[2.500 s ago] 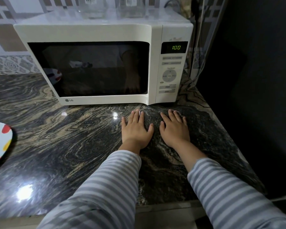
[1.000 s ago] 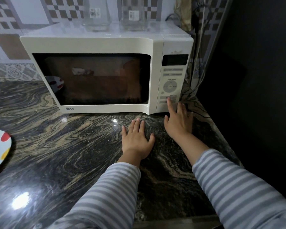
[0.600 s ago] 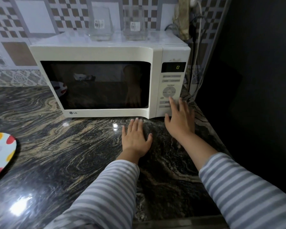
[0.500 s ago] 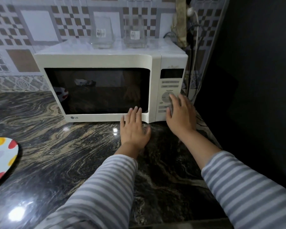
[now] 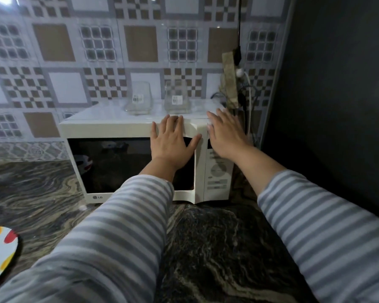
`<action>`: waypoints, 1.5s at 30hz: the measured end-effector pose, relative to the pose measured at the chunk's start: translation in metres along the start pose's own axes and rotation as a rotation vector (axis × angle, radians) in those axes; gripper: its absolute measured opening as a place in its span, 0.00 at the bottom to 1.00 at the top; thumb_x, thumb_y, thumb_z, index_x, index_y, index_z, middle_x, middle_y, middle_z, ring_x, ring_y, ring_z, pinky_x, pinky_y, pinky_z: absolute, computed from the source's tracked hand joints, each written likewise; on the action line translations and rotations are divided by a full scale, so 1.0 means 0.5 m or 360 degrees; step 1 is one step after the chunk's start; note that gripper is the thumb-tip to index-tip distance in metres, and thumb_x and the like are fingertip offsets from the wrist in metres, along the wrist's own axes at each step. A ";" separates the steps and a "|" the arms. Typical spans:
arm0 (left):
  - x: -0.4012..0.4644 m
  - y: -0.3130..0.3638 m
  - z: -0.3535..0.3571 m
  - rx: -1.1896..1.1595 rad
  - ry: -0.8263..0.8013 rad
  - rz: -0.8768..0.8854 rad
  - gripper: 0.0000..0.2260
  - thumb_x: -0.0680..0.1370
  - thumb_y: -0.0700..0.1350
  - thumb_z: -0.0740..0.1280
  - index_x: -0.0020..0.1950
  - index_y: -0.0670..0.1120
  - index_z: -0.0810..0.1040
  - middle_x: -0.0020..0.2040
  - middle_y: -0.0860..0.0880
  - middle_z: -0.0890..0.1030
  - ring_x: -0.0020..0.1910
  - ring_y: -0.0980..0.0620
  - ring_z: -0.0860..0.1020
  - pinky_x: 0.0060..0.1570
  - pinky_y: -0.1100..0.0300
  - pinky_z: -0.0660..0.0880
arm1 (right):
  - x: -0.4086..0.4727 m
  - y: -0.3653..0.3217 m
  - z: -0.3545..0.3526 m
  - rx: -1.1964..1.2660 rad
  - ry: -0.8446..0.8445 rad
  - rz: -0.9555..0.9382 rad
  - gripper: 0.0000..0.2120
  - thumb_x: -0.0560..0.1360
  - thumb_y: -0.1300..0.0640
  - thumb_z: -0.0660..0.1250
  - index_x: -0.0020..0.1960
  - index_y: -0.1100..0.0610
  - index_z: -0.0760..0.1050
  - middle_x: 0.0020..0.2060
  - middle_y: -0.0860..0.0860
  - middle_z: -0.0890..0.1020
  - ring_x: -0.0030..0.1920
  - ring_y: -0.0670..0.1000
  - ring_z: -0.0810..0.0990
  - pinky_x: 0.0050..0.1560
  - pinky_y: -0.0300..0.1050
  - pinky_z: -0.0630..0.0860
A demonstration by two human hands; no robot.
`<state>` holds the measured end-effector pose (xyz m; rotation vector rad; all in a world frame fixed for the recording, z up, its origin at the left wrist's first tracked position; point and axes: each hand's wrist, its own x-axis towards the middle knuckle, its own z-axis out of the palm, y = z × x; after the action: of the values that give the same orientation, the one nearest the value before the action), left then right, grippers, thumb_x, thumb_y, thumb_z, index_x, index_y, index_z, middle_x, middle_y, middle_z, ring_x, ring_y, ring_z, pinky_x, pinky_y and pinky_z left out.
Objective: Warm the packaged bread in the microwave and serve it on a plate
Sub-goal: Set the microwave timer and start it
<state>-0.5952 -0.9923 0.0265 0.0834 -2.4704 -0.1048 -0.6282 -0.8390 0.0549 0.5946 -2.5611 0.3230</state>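
At the near left edge of the table [image 5: 42, 193], a plate [image 5: 0, 250] with red and yellow spots lies bare, well apart from both hands and waiting for the bread. Farther right, against the tiled wall, stands the white microwave [image 5: 109, 130] with its door shut. Through the dark glass only dim reflections show, so the packaged bread cannot be made out; judging from the task, it is probably inside, behind the door and below the left hand. Two clear glass containers [image 5: 138, 99] sit on the microwave's roof, just beyond the fingertips.

The left hand [image 5: 173, 141] lies spread flat on the upper right part of the door, fingers reaching up to the top edge and thumb stretched toward the seam; it grips nothing. The right hand [image 5: 225, 134] is likewise open and empty, fingers splayed over the top of the control panel [image 5: 217, 171], seemingly in contact with it, though this cannot be confirmed.

A wrapped loaf would likely be light and soft, easily crushed, its film slippery and perhaps hot. Taking it gently by the wrapper's ends or cradling it from beneath would seem wisest. The door itself looks stiff, best pulled at its right edge beside the panel.
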 end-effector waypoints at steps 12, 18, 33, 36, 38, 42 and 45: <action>0.020 0.007 0.004 0.0116 0.0142 -0.0010 0.40 0.71 0.73 0.54 0.71 0.45 0.64 0.67 0.46 0.67 0.68 0.44 0.63 0.74 0.46 0.52 | 0.023 0.034 0.008 -0.0121 -0.0168 -0.0124 0.23 0.83 0.53 0.48 0.77 0.54 0.52 0.77 0.53 0.55 0.77 0.52 0.52 0.74 0.49 0.48; 0.055 0.007 -0.011 0.0271 0.0054 0.0097 0.45 0.65 0.77 0.58 0.67 0.44 0.66 0.64 0.46 0.68 0.64 0.45 0.65 0.63 0.52 0.64 | 0.027 0.038 0.010 -0.0107 -0.0173 -0.0104 0.23 0.83 0.54 0.47 0.77 0.53 0.52 0.77 0.52 0.54 0.77 0.52 0.51 0.74 0.48 0.47; 0.057 -0.001 -0.035 0.0145 -0.0031 0.0148 0.47 0.60 0.78 0.61 0.64 0.44 0.68 0.61 0.47 0.70 0.63 0.46 0.66 0.63 0.53 0.65 | 0.030 0.035 0.005 -0.0099 -0.0245 -0.0031 0.24 0.82 0.55 0.50 0.77 0.50 0.51 0.78 0.49 0.53 0.77 0.50 0.50 0.75 0.48 0.46; 0.012 -0.012 -0.048 0.0042 0.0100 0.0226 0.45 0.59 0.80 0.58 0.60 0.45 0.69 0.57 0.48 0.69 0.58 0.47 0.67 0.60 0.54 0.65 | 0.030 0.034 -0.001 -0.0098 -0.0283 -0.0017 0.24 0.82 0.55 0.50 0.77 0.50 0.51 0.78 0.49 0.53 0.77 0.51 0.50 0.75 0.48 0.47; -0.018 -0.019 -0.058 0.0013 0.0139 0.0255 0.45 0.60 0.80 0.56 0.61 0.46 0.68 0.58 0.48 0.69 0.58 0.47 0.67 0.61 0.54 0.65 | 0.029 0.026 -0.010 -0.0123 -0.0338 0.0009 0.23 0.83 0.53 0.47 0.78 0.51 0.50 0.78 0.50 0.52 0.77 0.51 0.50 0.75 0.49 0.48; -0.057 -0.043 -0.074 0.0069 0.0033 0.0299 0.48 0.65 0.77 0.58 0.73 0.45 0.60 0.71 0.48 0.65 0.72 0.47 0.60 0.73 0.52 0.52 | 0.038 -0.004 -0.044 -0.0049 -0.0522 0.0164 0.23 0.83 0.56 0.46 0.77 0.56 0.52 0.77 0.54 0.54 0.76 0.55 0.53 0.74 0.53 0.52; -0.066 -0.082 -0.092 0.0085 -0.0175 0.0186 0.49 0.67 0.76 0.57 0.78 0.46 0.51 0.78 0.50 0.55 0.78 0.50 0.46 0.75 0.47 0.42 | 0.028 -0.037 -0.065 0.0188 -0.0406 0.0280 0.20 0.82 0.55 0.45 0.70 0.58 0.65 0.72 0.57 0.66 0.71 0.58 0.63 0.70 0.57 0.60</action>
<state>-0.5394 -1.0326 0.0379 -0.0447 -2.5819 0.0073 -0.6175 -0.8493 0.0921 0.4791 -2.8636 0.4901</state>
